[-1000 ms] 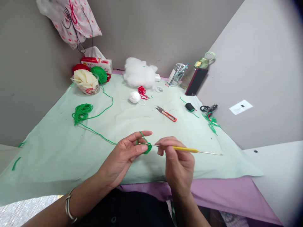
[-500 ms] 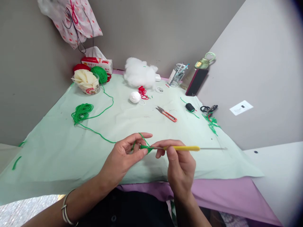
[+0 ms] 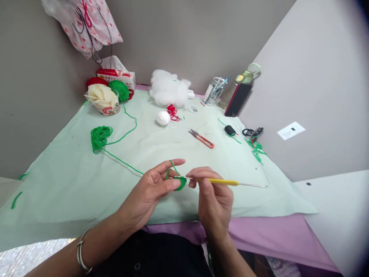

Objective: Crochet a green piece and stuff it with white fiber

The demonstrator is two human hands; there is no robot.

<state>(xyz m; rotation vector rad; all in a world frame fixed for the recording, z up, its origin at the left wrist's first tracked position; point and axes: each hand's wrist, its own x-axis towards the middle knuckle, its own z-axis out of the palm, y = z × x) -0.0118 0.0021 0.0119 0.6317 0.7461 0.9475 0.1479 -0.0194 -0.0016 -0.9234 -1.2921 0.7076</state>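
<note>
Between thumb and fingers, my left hand pinches a small green crocheted piece. Green yarn loops over its raised index finger and runs left to a loose green bundle on the cloth. My right hand is closed around the yellow handle of a crochet hook. The hook's thin metal tip reaches the top edge of the green piece, and its other metal end points right. Red-handled thread snips lie beyond my hands.
Along the back are a tub of cream pieces, a green yarn ball, white stuffing, a glass jar, and a phone against a bottle. A white ball and black spool lie nearer.
More of the green piece shows beside my left thumb. The hook has tilted, its right end lower, and my right hand has shifted slightly left. The loose yarn bundle has changed shape.
</note>
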